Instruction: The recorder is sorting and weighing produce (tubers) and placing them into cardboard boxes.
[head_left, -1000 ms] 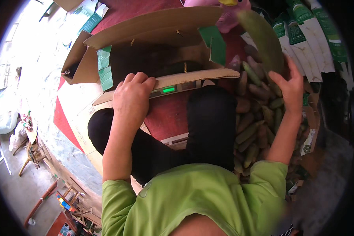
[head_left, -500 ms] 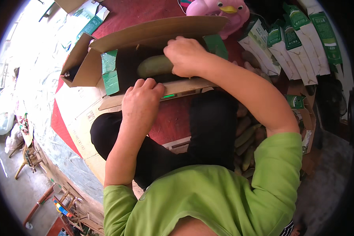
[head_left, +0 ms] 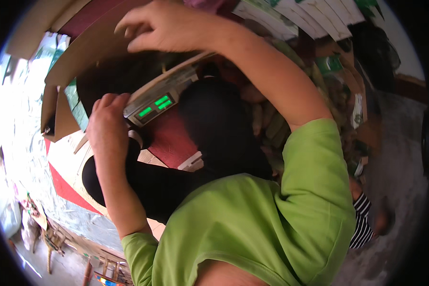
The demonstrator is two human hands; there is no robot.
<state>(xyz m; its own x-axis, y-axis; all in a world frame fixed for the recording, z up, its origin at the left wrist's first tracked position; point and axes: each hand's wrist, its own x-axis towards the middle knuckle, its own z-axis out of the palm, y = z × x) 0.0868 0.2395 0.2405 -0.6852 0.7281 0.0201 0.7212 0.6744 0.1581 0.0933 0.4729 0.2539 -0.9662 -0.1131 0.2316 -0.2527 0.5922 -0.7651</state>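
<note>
An open cardboard box [head_left: 88, 45] lies at the upper left, its inside dark and partly hidden by my right arm. My left hand [head_left: 108, 117] is closed over the near edge of the box at its left end, fingers curled. Just below that edge shows a scale [head_left: 162, 101] with lit green digits on its display. Above the box's opening is my right hand [head_left: 164, 26], fingers apart and somewhat blurred, with nothing seen in it. No vegetable can be made out inside the box from here.
Long greenish vegetables [head_left: 274, 124] are heaped to the right of my black-clad leg [head_left: 214, 124]. White and green cartons [head_left: 319, 16] stand at the upper right. A person in a striped garment [head_left: 361, 221] is at the lower right. Silvery sheeting [head_left: 21, 138] spreads on the left.
My right hand has let go of the long green vegetable and lifted up and left. The view has swung round, and more of the scale shows. My left hand stays at the box edge.
</note>
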